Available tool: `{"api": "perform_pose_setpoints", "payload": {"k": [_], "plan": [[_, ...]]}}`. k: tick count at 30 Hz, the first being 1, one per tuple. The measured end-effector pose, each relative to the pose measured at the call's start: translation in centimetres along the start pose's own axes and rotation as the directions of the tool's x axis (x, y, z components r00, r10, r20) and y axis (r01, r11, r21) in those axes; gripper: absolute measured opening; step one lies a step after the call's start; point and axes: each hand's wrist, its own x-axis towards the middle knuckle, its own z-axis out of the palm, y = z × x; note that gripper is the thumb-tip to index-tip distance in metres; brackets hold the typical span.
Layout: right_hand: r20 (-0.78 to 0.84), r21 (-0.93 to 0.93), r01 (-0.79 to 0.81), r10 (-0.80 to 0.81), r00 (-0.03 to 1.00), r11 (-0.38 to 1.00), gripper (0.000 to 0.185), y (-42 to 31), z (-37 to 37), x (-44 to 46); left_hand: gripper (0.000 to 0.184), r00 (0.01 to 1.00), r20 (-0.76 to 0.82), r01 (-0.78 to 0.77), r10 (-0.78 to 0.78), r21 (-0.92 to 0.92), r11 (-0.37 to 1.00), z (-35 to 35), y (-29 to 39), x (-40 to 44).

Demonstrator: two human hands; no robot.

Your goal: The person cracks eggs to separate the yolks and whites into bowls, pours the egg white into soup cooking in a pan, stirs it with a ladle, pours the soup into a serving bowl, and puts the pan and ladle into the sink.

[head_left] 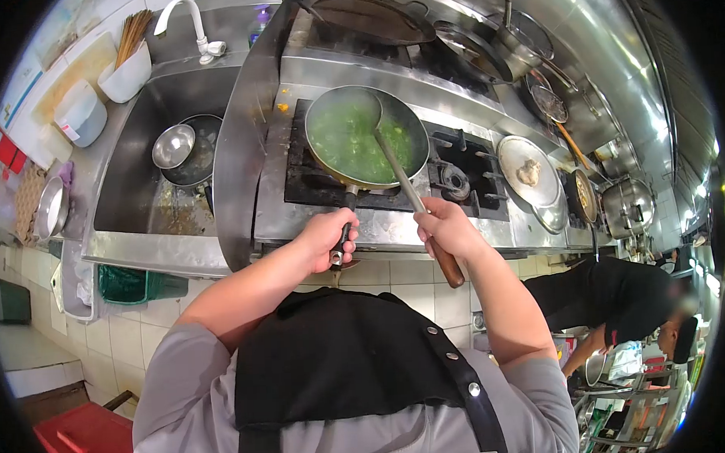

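Note:
A wide pan [326, 160] of steaming green food [352, 143] stands on the left burner of the stove. My left hand [328, 237] is wrapped round its black handle [342, 241]. In my right hand [446, 230] is a long metal ladle [397, 168] with a wooden end [448, 265]. The ladle's bowl lies in the green food near the pan's far side, partly hidden by steam and food. To the right of the pan is a bare burner [454, 182].
Left of the stove, a sink [129, 183] holds a pan and a metal bowl [174, 146]. A round lid [530, 173] lies on the right. Pots and pans line the back and far right. Another person in black [621, 301] bends at the lower right.

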Motion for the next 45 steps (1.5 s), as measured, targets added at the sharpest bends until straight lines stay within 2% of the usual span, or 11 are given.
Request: {"api": "perform_pose_setpoints", "payload": {"k": [9, 12, 15, 17, 22, 25, 26, 29, 35, 43, 45], "plan": [[0.13, 0.082, -0.04, 0.029, 0.991, 0.996, 0.027, -0.4, 0.9, -4.7, 0.025, 0.999, -0.034, -0.004, 0.004, -0.002, 1.0, 0.5, -0.2, 0.1], [0.08, 0.06, -0.032, 0.027, 0.996, 0.998, 0.037, 0.9, -0.4, -5.8, 0.027, 1.0, -0.009, 0.018, -0.018, -0.03, 0.999, 0.3, -0.1, 0.0], [-0.088, -0.187, 0.055, -0.072, 0.994, 0.981, 0.041, 1.2, -1.2, -6.5, 0.028, 0.999, 0.005, 0.045, -0.045, -0.031, 0.998, 0.1, 0.1, -0.2], [-0.196, -0.437, 0.162, -0.27, 0.943, 0.885, 0.044, 2.4, -2.5, -5.4, 0.027, 0.999, 0.011, 0.053, -0.053, -0.023, 0.998, 0.0, 0.1, 0.0], [-0.302, -0.775, 0.032, -0.415, 0.858, 0.631, 0.046, 0.6, -3.9, -4.1, 0.027, 0.997, -0.019, 0.073, -0.072, 0.013, 0.997, 0.3, 0.5, 0.2], [-0.302, -0.831, -0.102, -0.289, 0.909, 0.547, 0.045, -0.6, -3.4, -4.6, 0.027, 0.999, -0.005, 0.052, -0.052, 0.034, 0.998, -0.1, 0.2, 0.8], [-0.287, -0.832, -0.13, -0.218, 0.933, 0.54, 0.042, -0.9, -3.4, -4.8, 0.027, 0.999, -0.001, 0.044, -0.044, 0.041, 0.998, -0.2, 0.0, 1.0], [-0.157, -0.793, 0.051, -0.284, 0.946, 0.607, 0.037, -0.8, -4.4, -6.6, 0.026, 0.997, -0.072, 0.006, 0.004, 0.143, 0.99, 1.1, 0.5, -0.2], [-0.105, -0.604, -0.133, 0.087, 0.991, 0.786, 0.026, -5.8, -5.9, -9.9, 0.021, 0.992, -0.119, -0.012, 0.042, 0.246, 0.969, 1.2, 0.2, 0.0], [0.011, -0.453, -0.184, 0.211, 0.977, 0.872, 0.021, -6.2, -5.0, -10.4, 0.016, 0.99, -0.117, -0.039, 0.075, 0.282, 0.959, 0.6, 0.2, -0.1], [0.052, -0.304, -0.18, 0.205, 0.977, 0.935, 0.021, -4.2, -4.0, -10.2, 0.016, 0.991, -0.101, -0.051, 0.082, 0.284, 0.958, 0.5, 0.0, 0.0]]}}
